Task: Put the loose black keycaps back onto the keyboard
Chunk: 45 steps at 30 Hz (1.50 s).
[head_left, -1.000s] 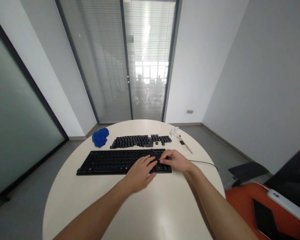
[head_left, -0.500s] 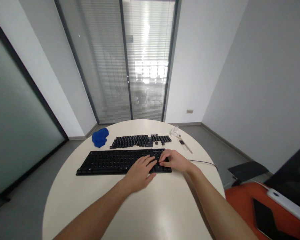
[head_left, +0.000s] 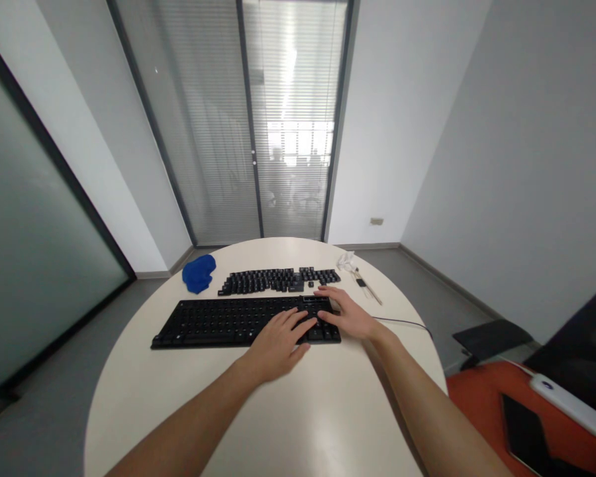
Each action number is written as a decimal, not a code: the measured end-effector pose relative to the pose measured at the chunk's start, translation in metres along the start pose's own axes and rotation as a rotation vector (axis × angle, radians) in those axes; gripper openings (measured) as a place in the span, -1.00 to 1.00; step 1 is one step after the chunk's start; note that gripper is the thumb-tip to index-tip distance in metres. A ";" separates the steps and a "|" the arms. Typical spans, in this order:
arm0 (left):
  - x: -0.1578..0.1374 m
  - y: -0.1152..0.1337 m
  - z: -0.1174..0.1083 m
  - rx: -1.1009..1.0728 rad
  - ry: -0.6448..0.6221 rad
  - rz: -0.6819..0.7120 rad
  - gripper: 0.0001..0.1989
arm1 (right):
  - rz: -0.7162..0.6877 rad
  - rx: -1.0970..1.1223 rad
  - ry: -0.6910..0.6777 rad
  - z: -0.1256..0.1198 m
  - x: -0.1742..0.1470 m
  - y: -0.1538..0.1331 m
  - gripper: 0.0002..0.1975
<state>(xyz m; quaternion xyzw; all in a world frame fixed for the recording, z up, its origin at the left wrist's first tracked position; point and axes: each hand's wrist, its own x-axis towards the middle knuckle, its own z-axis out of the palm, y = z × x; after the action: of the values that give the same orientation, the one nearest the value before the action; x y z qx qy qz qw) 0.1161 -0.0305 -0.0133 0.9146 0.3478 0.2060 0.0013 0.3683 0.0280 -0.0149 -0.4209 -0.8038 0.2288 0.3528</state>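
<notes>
A black keyboard (head_left: 218, 321) lies across the round table; most of its key positions look stripped of caps. My left hand (head_left: 279, 341) rests over its right part, fingers spread and palm down, holding nothing I can see. At the right end is my right hand (head_left: 348, 316), thumb and fingers apart. Its forefinger stretches past the keyboard's back edge to the near side of the loose black keycaps (head_left: 258, 281), which are laid out in rows behind the keyboard. Whether the fingertip touches a keycap cannot be made out.
A blue cloth-like lump (head_left: 198, 273) lies at the back left. White crumpled tissue (head_left: 346, 261) and a thin stick-like tool (head_left: 370, 288) lie at the back right. A cable (head_left: 402, 322) runs off the table's right edge. An orange chair (head_left: 481, 397) bears a phone (head_left: 524, 430) and a white power strip (head_left: 571, 407).
My right hand has opened from a pinch over the keyboard, its fingers now reaching away from me toward the loose keycaps. My left hand stays nearly in place.
</notes>
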 end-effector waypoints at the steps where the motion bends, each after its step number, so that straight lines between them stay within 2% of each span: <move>1: 0.000 0.000 0.000 -0.004 0.001 0.000 -0.47 | 0.017 0.006 -0.025 0.002 -0.001 0.004 -0.41; 4: 0.000 0.001 -0.001 -0.011 0.002 -0.001 -0.50 | 0.047 0.029 -0.102 0.005 -0.003 0.012 -0.31; 7: 0.000 0.001 -0.002 -0.015 0.002 0.002 -0.55 | 0.066 0.049 -0.131 0.007 -0.003 0.014 -0.29; 16: 0.001 0.001 -0.002 -0.006 -0.002 -0.004 -0.58 | 0.069 0.030 -0.163 0.006 -0.001 0.010 -0.30; 37: 0.003 0.003 -0.004 -0.002 -0.028 -0.029 -0.61 | 0.200 0.035 -0.212 0.006 0.006 0.004 -0.11; 42: 0.002 0.003 -0.004 0.005 -0.043 -0.017 -0.56 | 0.115 -0.071 -0.152 0.005 0.002 0.004 -0.21; 45: 0.001 0.001 -0.003 0.008 -0.036 -0.008 -0.55 | 0.067 -0.152 -0.054 0.004 0.003 0.001 -0.41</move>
<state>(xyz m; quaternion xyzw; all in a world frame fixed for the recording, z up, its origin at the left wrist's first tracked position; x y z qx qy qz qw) 0.1164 -0.0316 -0.0101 0.9169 0.3522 0.1880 0.0047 0.3653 0.0307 -0.0171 -0.4666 -0.8136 0.1900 0.2902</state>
